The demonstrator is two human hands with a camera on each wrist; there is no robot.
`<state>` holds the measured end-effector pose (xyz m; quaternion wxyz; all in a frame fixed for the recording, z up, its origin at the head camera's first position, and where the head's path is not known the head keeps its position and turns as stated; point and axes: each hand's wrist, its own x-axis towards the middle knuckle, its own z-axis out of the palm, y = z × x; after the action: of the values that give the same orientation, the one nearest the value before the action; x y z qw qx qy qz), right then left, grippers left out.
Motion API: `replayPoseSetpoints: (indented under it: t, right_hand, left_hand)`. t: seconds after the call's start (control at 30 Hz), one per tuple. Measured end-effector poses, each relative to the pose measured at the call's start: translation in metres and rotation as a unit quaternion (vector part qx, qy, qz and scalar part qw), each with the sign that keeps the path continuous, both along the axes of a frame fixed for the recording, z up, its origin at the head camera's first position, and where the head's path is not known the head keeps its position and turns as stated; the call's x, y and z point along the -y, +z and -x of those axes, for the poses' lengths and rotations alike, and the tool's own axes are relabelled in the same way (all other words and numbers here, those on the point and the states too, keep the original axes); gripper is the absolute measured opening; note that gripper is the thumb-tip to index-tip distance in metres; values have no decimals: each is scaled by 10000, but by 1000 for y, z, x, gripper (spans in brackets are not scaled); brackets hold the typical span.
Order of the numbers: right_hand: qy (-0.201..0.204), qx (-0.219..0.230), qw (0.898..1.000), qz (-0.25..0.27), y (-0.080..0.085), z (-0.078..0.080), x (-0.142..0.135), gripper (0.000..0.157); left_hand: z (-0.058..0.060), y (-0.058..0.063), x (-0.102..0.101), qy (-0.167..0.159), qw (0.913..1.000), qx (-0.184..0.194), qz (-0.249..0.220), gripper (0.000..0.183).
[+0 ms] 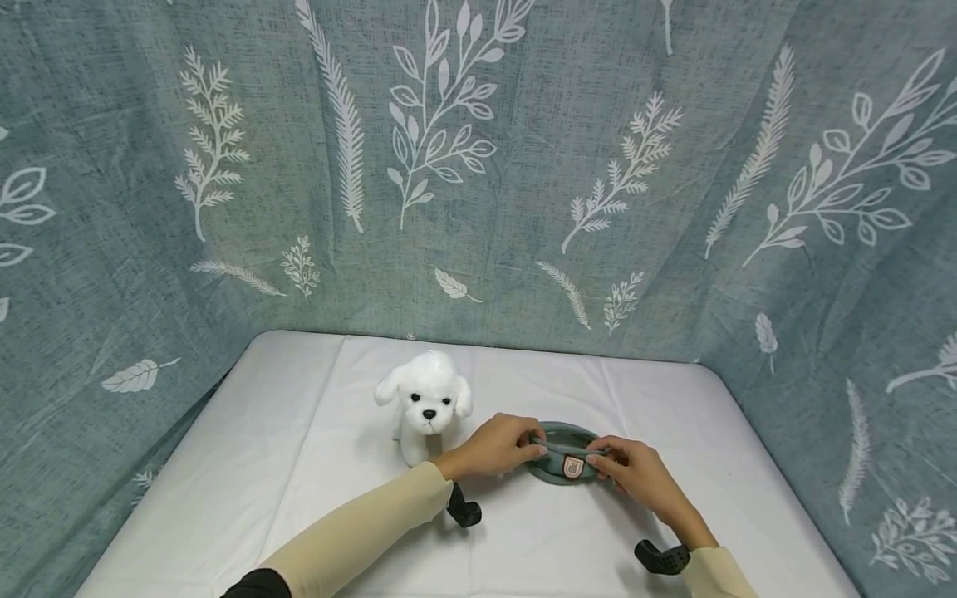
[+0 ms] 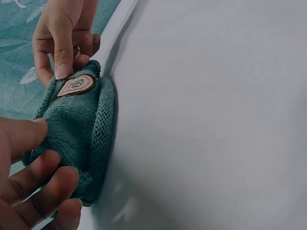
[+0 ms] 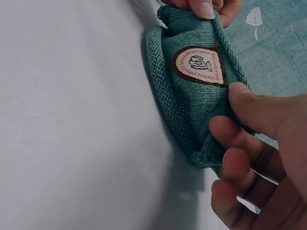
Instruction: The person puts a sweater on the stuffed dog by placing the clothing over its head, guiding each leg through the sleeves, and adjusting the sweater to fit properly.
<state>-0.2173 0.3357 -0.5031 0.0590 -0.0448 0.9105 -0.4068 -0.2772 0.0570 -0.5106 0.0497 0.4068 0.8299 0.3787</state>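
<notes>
Left to right from where I stand: white plush dog (image 1: 429, 403) first, upright on the white-covered bench (image 1: 247, 465), facing this way. Nobody's touching it.

Next, the left hand (image 1: 493, 446), tan sleeve (image 1: 359, 531) behind it, thumb and fingers pinching the left end of a green knit piece (image 1: 552, 463). Grip is narrow, just fabric thickness between thumb and fingers. Fingertips tuck behind the rim (image 1: 568, 450), so can't say how deep they go.

Knit piece itself: right of the dog, between the two hands, a short tube with rolled edges, lower edge apparently down on the bench. Badge patch (image 3: 199, 65) on the front wall, toward the right hand.

Right hand (image 1: 635, 471) last: thumb on the outside of the rim just beside the patch, fingers curled under, same narrow pinch.

Handling, my read: very light, soft, floppy, stretchy. Knit texture should grip well, not slip. Hard to break, but a lone fingernail could snag a stitch. The wall will fold rather than push, so spread or lift it by the rolled rim, both ends at once. Patch is probably the stiffest spot; don't pull on its edge.
</notes>
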Motion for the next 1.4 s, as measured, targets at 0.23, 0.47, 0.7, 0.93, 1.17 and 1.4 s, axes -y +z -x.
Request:
replayPoseSetpoints:
  t: [0.23, 0.47, 0.7, 0.93, 1.17, 1.4]
  right_hand:
    - [-73, 8, 9994, 349, 7, -2, 1, 24]
    - [-91, 62, 9966, 820, 12, -3, -1, 31]
    - [-53, -81, 9960, 887, 21, -4, -3, 36]
    - [30, -267, 9956, 893, 35, -9, -5, 35]
    - [88, -482, 9945, 927, 51, -12, -4, 34]
    - [138, -587, 9940, 914, 64, -16, 1, 35]
  left_hand:
    - [0, 5, 2, 55, 9998, 47, -183, 13]
    - [-3, 11, 4, 152, 9983, 126, -543, 15]
    - [-5, 22, 3, 342, 9977, -67, -587, 15]
    - [-12, 40, 2, 224, 9971, -295, -666, 16]
    - [-15, 59, 4, 155, 9953, -691, -662, 16]
    - [-21, 78, 10, 121, 9945, -810, -649, 15]
